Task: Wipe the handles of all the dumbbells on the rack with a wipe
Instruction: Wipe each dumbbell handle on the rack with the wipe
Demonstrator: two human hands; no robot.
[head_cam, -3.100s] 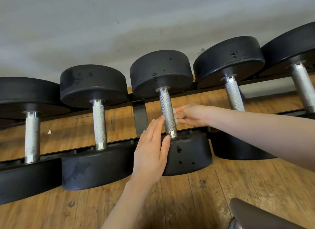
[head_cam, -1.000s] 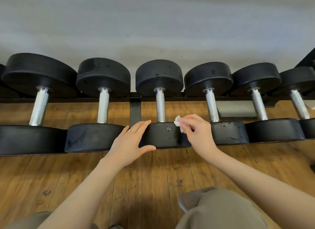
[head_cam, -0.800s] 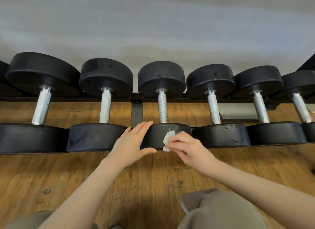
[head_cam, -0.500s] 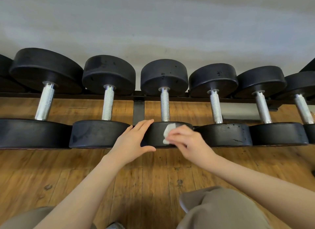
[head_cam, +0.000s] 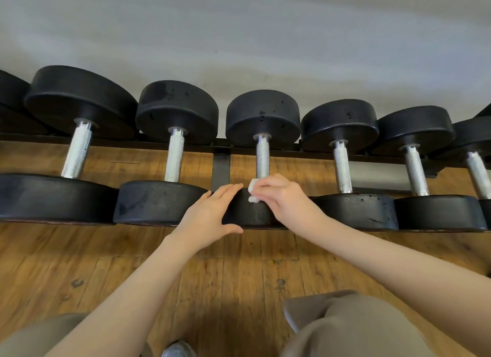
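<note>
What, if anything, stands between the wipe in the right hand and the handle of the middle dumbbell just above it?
Nothing visible does. The right hand pinches the wipe at the near head of the middle dumbbell, right below the handle, whose knurled length is bare. The left hand rests on that head's left side, clear of the path.

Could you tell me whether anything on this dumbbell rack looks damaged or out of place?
Mostly orderly. The near head of the dumbbell right of the hands shows small chips and a gash along its rim.

A plain grey wall (head_cam: pixel 239 37) is seen at the far side. The near floor (head_cam: pixel 93 271) is made of worn brown wooden planks.
</note>
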